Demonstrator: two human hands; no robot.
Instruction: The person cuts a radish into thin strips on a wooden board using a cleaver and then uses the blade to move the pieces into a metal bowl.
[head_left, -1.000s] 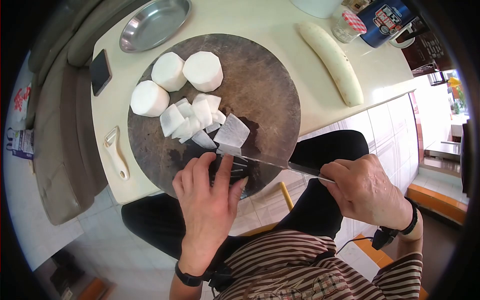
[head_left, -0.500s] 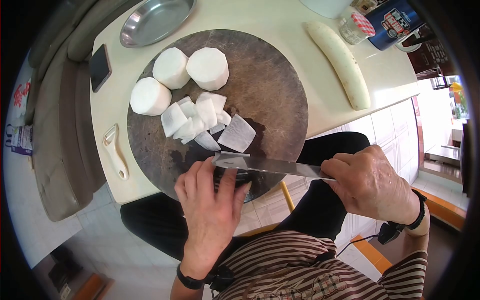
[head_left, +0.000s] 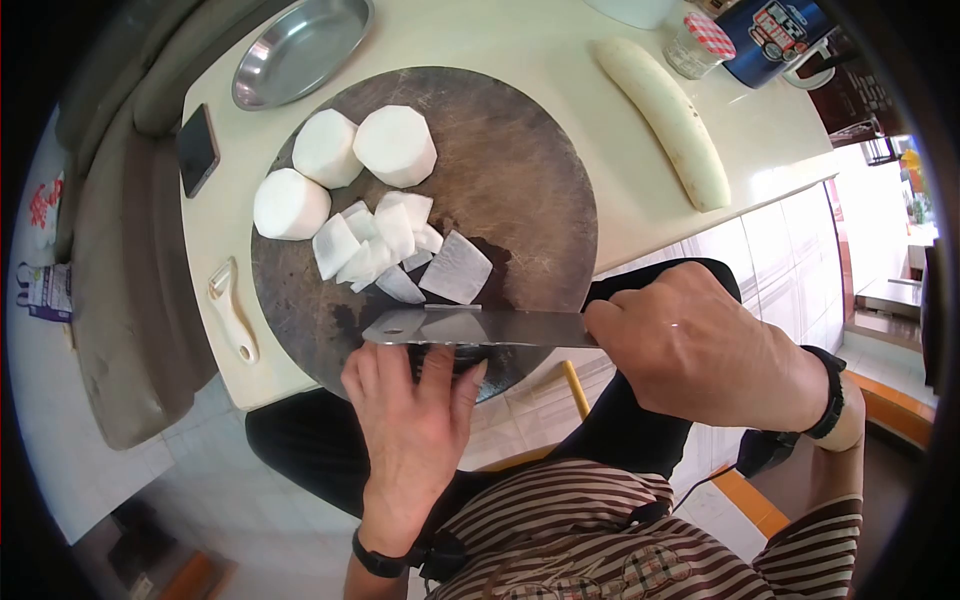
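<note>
My right hand (head_left: 680,340) is closed round the handle of a cleaver (head_left: 500,326), its broad blade pointing left over the near part of a round wooden chopping board (head_left: 520,170). Just below the blade is my left hand (head_left: 415,410), fingers bent, fingertips at the cutting edge and thumb apart. Something dark and hard to make out lies under those fingers, partly hidden by the blade. Beyond the blade lie thin white radish slices (head_left: 395,225), one larger slice (head_left: 456,268) apart from the pile. Three thick peeled radish chunks (head_left: 396,146) stand farther back on the board.
A whole white radish (head_left: 665,120) lies on the table at right, near a jar (head_left: 699,46) and a blue canister (head_left: 770,40). A metal dish (head_left: 300,55), phone (head_left: 198,150) and peeler (head_left: 232,315) are at left. The table's edge (head_left: 700,232) runs along the right.
My right hand has brought the cleaver left, and its blade now reaches farther across my left fingertips with more of its flat showing. The whole view has shifted slightly.
</note>
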